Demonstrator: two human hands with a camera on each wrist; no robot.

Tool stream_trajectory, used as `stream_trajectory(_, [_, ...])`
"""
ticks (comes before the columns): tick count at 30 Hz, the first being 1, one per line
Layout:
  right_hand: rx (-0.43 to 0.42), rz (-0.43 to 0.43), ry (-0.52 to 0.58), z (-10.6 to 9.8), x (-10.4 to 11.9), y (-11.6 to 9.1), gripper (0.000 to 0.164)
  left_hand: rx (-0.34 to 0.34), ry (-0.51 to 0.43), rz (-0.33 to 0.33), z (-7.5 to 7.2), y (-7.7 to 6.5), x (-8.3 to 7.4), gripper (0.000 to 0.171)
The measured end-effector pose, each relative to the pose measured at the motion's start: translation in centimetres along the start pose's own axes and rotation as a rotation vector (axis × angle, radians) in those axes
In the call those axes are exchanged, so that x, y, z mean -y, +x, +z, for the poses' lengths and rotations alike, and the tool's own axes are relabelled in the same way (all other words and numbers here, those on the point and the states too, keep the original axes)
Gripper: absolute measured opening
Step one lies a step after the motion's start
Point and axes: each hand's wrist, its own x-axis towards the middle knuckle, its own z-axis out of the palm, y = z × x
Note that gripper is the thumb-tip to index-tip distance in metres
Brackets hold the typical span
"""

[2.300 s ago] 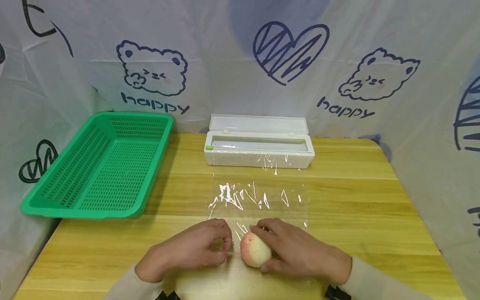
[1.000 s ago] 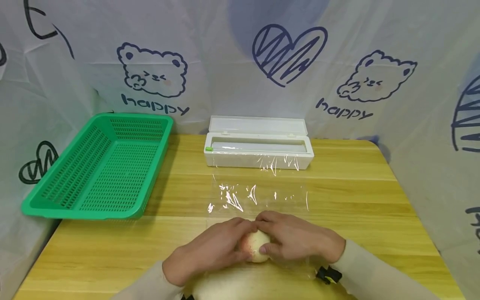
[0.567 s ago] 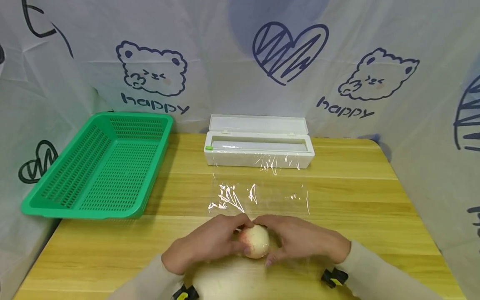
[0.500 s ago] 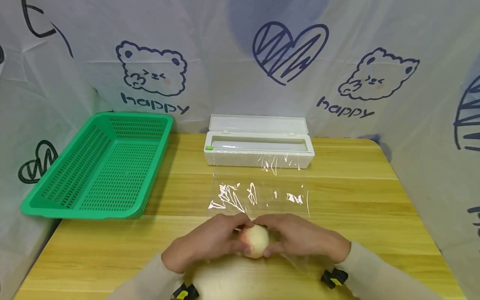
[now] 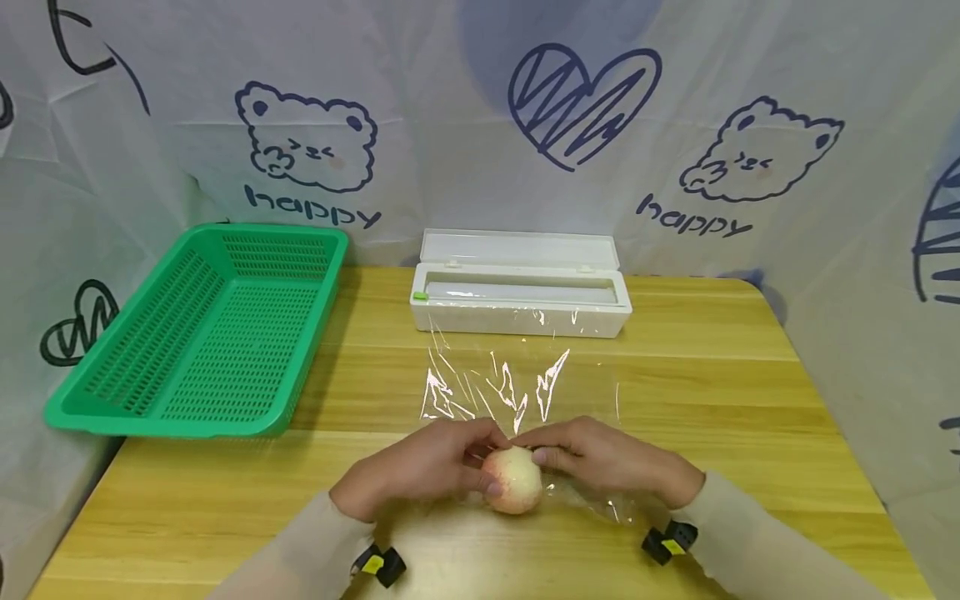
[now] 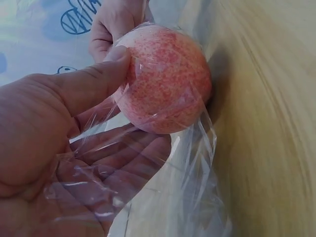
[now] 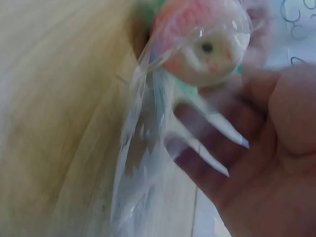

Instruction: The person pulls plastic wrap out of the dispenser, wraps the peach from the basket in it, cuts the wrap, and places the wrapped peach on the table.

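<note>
In the head view a round, pale yellow and pink peach point(image 5: 513, 481) sits low at the table's middle. Clear cling film point(image 5: 525, 383) runs from a white dispenser box point(image 5: 521, 317) to the hands. My left hand point(image 5: 431, 467) holds the peach, thumb on its near side; the left wrist view shows film drawn over the peach point(image 6: 165, 81) and across the palm. My right hand point(image 5: 600, 454) is at the peach's far right, thumb and forefinger pinching film at its top. Its other fingers point(image 7: 217, 133) spread behind film in the blurred right wrist view.
A green perforated basket point(image 5: 307, 333) stands at the left, its near end past the table edge. The dispenser's lid point(image 5: 517, 247) is raised at the back. White cloth point(image 5: 450, 125) with drawings hangs behind and beside the wooden table point(image 5: 720, 400).
Both hands have closed in around the peach from its two sides. The right thumb has moved from the peach's near side up toward its top. The film has lifted and creased toward the hands.
</note>
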Motion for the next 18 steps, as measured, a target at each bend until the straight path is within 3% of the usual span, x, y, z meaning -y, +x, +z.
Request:
stream_trajectory(4, [-0.341,-0.061,-0.278,0.2,1.2,-0.6,0.028,-0.002,0.005,-0.018,-0.1,0.3,-0.1,0.038])
stream_trajectory(6, [-0.516,-0.179,-0.381,0.5,2.2,-1.0,0.025,-0.001,-0.01,-0.028,-0.2,0.4,-0.2,0.036])
stream_trajectory(8, [-0.623,-0.346,-0.48,1.1,3.3,-1.5,0.023,-0.004,-0.024,-0.039,-0.3,0.5,-0.1,0.036])
stream_trajectory(10, [-0.655,-0.497,-0.566,2.1,4.3,-1.8,0.022,-0.007,-0.03,-0.048,-0.3,0.6,-0.1,0.036])
stream_trajectory(12, [-0.642,-0.571,-0.642,3.3,4.9,-2.2,0.025,-0.008,-0.036,-0.059,-0.4,0.6,0.0,0.036])
stream_trajectory(14, [-0.625,-0.55,-0.692,4.4,5.1,-2.6,0.03,-0.009,-0.038,-0.066,-0.4,0.6,0.0,0.036])
stream_trajectory(18, [-0.562,-0.383,-0.735,5.8,4.2,-3.0,0.047,-0.001,-0.054,-0.077,-0.4,0.7,0.0,0.036])
